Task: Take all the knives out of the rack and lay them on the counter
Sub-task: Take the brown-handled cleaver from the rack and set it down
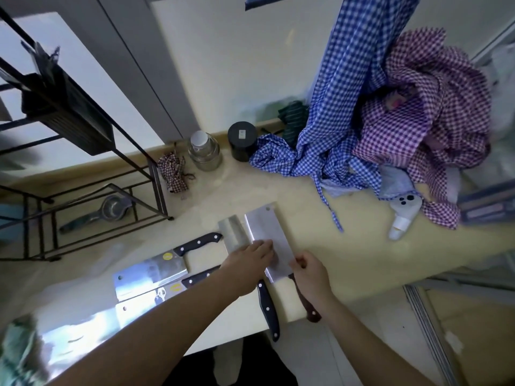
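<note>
Counter [348, 246]: pale, smooth, glossy. Rack [69, 118]: dark metal frame with a black slotted block; a few thin things stick out its top, too blurred to call knives. Four cleavers on the counter, so the task looks mostly done: two shiny ones with black riveted handles [150, 270] left, two side by side at centre. Left hand [248, 263] lies flat, fingers together, pressing the brown-handled cleaver [269, 238]. Right hand [309, 277] has its fingers curled at that blade's heel, near the handle.
</note>
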